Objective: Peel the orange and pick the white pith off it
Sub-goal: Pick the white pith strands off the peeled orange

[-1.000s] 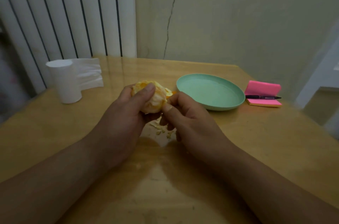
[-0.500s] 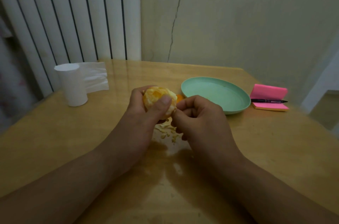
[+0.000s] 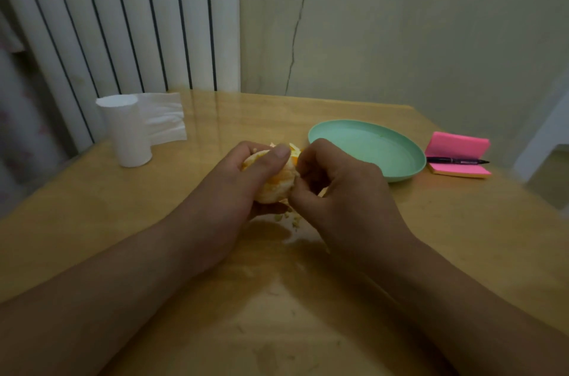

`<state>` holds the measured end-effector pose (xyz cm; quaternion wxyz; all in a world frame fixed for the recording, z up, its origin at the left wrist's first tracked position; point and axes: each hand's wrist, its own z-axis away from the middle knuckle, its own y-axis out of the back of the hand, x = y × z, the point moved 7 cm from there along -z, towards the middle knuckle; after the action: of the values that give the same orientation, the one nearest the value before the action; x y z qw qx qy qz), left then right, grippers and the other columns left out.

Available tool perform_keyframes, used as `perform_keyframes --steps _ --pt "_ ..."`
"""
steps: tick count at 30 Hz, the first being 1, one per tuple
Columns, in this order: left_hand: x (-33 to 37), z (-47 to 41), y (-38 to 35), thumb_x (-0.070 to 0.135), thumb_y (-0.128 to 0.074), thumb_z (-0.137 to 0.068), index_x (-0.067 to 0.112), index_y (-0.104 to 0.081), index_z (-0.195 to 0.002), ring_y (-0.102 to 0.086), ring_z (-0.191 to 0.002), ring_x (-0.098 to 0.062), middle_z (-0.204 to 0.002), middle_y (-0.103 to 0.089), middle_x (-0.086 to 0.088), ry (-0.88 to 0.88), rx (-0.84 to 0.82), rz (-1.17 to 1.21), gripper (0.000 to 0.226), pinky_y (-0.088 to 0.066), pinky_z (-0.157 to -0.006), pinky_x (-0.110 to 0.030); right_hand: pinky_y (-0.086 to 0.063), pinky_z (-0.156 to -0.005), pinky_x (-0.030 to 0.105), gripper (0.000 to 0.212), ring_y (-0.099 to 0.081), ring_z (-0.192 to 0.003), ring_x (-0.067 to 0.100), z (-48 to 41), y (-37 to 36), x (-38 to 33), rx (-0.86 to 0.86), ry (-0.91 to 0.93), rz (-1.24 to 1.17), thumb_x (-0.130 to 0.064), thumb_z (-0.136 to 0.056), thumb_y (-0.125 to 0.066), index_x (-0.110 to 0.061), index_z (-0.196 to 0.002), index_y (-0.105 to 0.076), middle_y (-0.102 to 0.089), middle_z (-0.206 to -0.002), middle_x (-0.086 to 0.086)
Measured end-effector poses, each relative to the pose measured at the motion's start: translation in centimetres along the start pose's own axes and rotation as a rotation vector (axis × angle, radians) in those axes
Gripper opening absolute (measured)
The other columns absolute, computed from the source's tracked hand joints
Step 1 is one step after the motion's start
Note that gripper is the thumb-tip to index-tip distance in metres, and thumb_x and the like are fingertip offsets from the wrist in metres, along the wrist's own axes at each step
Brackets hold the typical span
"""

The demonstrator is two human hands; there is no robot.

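Rolled the orange (image 3: 278, 183) slightly since half a second earlier, thumb now across its top. Held it just above the table (image 3: 123, 221), fingers of the left hand (image 3: 234, 190) curled round it, fingers of the right hand (image 3: 345, 200) pinching at its right side. Seemed finished with peeling; pale pith still to pick. Dropped scraps (image 3: 288, 217) beneath. Left the green plate (image 3: 400, 175) bare.

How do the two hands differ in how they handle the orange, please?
The left hand wraps the orange; the right hand only pinches at its side. The left hand's thumb lies straight, the right hand's fingers curl tightly. Both are held over the table.
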<state>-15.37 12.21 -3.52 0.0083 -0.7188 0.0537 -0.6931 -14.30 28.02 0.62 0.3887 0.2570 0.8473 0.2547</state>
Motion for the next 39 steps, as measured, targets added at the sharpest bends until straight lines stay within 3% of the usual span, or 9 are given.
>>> perform_keyframes --steps 8,14,19,25,28,30,32,36,39 --pt "0.4 0.0 0.4 0.041 -0.076 -0.092 0.026 -0.072 -0.109 -0.077 -0.101 -0.025 -0.106 -0.076 -0.005 -0.078 0.079 -0.042 0.023 -0.066 -0.088 -0.049 -0.058 -0.069 0.045 0.020 -0.067 -0.077 0.016 -0.3 -0.6 -1.3 -0.044 0.141 0.296 -0.042 -0.102 -0.057 -0.025 -0.110 -0.065 -0.071 -0.089 -0.007" --pt "0.4 0.2 0.0 0.031 -0.073 -0.097 0.018 -0.070 -0.112 -0.077 -0.099 -0.026 -0.109 -0.076 -0.012 -0.106 0.049 0.024 0.021 -0.065 -0.085 -0.044 -0.055 -0.060 0.044 0.014 -0.062 -0.066 0.012 -0.2 -0.7 -0.2 -0.017 0.037 0.013 -0.038 -0.096 -0.066 -0.024 -0.096 -0.067 -0.065 -0.075 -0.010" --pt "0.3 0.1 -0.2 0.031 -0.072 -0.098 0.014 -0.068 -0.116 -0.075 -0.095 -0.025 -0.110 -0.076 -0.015 -0.113 0.008 0.084 0.025 -0.062 -0.083 -0.042 -0.043 -0.052 0.021 0.007 -0.054 -0.060 0.006 -0.2 -0.6 0.4 -0.034 -0.064 -0.195 -0.022 -0.092 -0.073 -0.023 -0.088 -0.068 -0.062 -0.068 -0.004" --pt "0.7 -0.1 -0.4 0.031 -0.078 -0.090 0.012 -0.067 -0.112 -0.071 -0.085 -0.020 -0.097 -0.074 -0.009 -0.147 -0.062 0.119 0.032 -0.059 -0.072 -0.035 -0.047 -0.054 0.031 0.003 -0.057 -0.062 0.019 -0.5 -0.7 0.8 -0.081 -0.130 -0.332 -0.016 -0.089 -0.069 -0.017 -0.086 -0.069 -0.067 -0.073 0.008" --pt "1.0 0.0 -0.3 0.032 -0.069 -0.089 0.007 -0.064 -0.116 -0.071 -0.087 -0.022 -0.097 -0.073 -0.009 -0.128 -0.112 0.129 0.038 -0.060 -0.074 -0.034 -0.043 -0.052 0.020 0.004 -0.055 -0.058 0.008 -0.7 -0.8 1.0 -0.130 -0.146 -0.412 -0.011 -0.092 -0.067 -0.012 -0.089 -0.070 -0.069 -0.074 0.012" --pt "1.1 -0.2 0.1 0.031 -0.071 -0.094 0.007 -0.064 -0.117 -0.072 -0.091 -0.026 -0.100 -0.074 -0.011 -0.110 -0.134 0.139 0.034 -0.060 -0.077 -0.035 -0.046 -0.054 0.023 0.005 -0.058 -0.060 0.007 -0.7 -0.9 1.3 -0.191 -0.159 -0.458 -0.014 -0.099 -0.067 -0.013 -0.095 -0.071 -0.071 -0.075 0.006" --pt "1.0 -0.4 0.6 0.033 -0.072 -0.095 0.007 -0.065 -0.117 -0.073 -0.092 -0.026 -0.101 -0.074 -0.011 -0.087 -0.125 0.138 0.035 -0.060 -0.078 -0.035 -0.049 -0.055 0.027 0.006 -0.060 -0.063 0.009 -0.6 -1.0 1.4 -0.252 -0.139 -0.416 -0.024 -0.102 -0.069 -0.019 -0.099 -0.070 -0.072 -0.079 -0.001" --pt "0.5 -0.4 0.7 0.042 -0.073 -0.083 0.011 -0.067 -0.117 -0.076 -0.096 -0.026 -0.104 -0.077 -0.009 -0.055 -0.097 0.031 0.046 -0.061 -0.081 -0.038 -0.050 -0.065 0.023 0.007 -0.065 -0.076 0.004 -0.5 -0.8 1.3 -0.246 -0.024 -0.102 -0.035 -0.101 -0.069 -0.029 -0.103 -0.068 -0.070 -0.084 -0.013" --pt "0.4 -0.6 0.9 0.045 -0.075 -0.084 0.017 -0.069 -0.116 -0.076 -0.104 -0.030 -0.109 -0.077 -0.011 -0.065 -0.054 -0.078 0.043 -0.063 -0.089 -0.045 -0.056 -0.073 0.037 0.017 -0.063 -0.084 0.009 -0.4 -0.9 0.3 -0.265 0.070 0.163 -0.040 -0.103 -0.061 -0.027 -0.114 -0.064 -0.068 -0.093 -0.014"
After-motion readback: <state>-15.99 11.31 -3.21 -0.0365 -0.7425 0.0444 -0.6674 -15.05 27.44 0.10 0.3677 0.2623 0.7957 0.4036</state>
